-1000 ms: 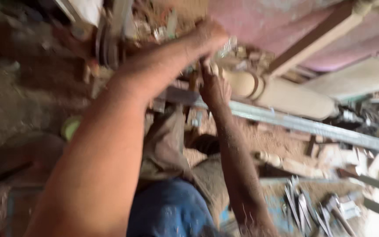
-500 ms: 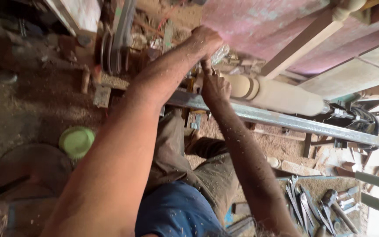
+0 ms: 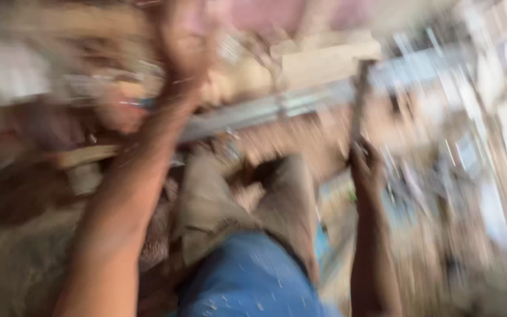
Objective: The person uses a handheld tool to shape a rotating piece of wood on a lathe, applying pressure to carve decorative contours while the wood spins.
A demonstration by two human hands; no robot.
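Observation:
The view is heavily blurred by motion. My left hand (image 3: 183,50) reaches up to the cluttered machine end at the top, above a grey metal rail (image 3: 265,111); its fingers are too smeared to read. My right hand (image 3: 366,167) is lower at the right and closed around a long thin metal tool (image 3: 357,105) that points up toward the rail. A pale turned wooden piece (image 3: 318,64) lies behind the rail.
My khaki-clad leg (image 3: 230,199) and blue shirt (image 3: 247,282) fill the lower middle. Blurred metal tools (image 3: 441,170) lie at the right. Dusty ground (image 3: 19,235) with sawdust spreads at the left.
My right hand has left the workpiece beside my left hand, swung down to the right, and now grips a long thin tool. The camera has turned sharply.

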